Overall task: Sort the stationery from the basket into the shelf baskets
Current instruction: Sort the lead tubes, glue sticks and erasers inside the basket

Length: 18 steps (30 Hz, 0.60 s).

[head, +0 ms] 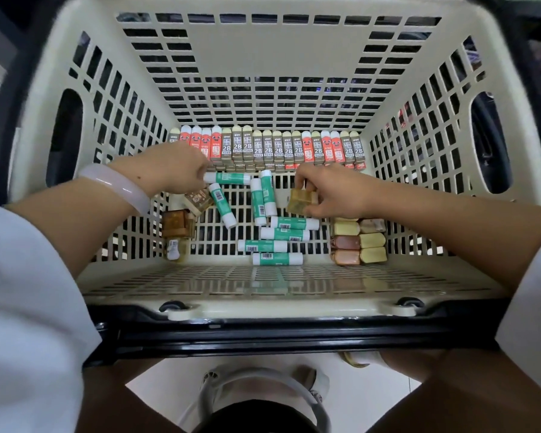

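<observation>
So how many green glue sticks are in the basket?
9 glue sticks: one at the left hand, one angled below it, two upright mid-floor, one partly hidden, four stacked crosswise near the front.

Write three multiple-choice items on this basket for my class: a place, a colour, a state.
1. Where does the row of boxes stand? A. Along the far wall of the basket. B. Against its near wall. C. Outside it.
2. What colour are the glue sticks? A. Blue. B. Green and white. C. Black.
3. What is the right grip doing? A. Lying flat, open. B. Pinching a brownish pack. C. Holding a glue stick.
Key: A, the row lines the far wall; B, green labels, white ends; B, fingers curl round the pack.
</observation>
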Each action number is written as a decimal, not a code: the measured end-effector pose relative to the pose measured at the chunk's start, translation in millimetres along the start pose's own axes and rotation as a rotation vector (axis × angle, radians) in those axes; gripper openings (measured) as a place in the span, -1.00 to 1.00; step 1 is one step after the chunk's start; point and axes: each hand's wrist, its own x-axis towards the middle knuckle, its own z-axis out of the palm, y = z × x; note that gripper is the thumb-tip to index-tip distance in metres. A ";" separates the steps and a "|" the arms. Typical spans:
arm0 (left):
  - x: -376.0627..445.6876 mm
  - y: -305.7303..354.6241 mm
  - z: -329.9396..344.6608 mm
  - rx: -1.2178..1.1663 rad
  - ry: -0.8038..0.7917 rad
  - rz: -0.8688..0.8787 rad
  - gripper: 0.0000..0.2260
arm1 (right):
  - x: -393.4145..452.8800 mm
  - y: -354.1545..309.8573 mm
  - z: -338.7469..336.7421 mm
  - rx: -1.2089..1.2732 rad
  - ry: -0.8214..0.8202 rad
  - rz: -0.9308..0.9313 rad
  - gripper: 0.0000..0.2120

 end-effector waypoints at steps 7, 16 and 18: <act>-6.0 6.2 20.8 0.140 -0.434 -0.062 -0.67 | -4.3 -6.1 3.9 -0.082 -0.220 -0.120 -0.69; -4.4 8.5 29.2 0.241 -0.346 -0.001 -0.70 | -7.3 -5.0 26.0 -0.349 -0.400 -0.182 -0.67; -2.2 9.0 27.1 0.263 -0.324 0.011 -0.79 | -7.6 -4.7 26.2 -0.378 -0.407 -0.180 -0.65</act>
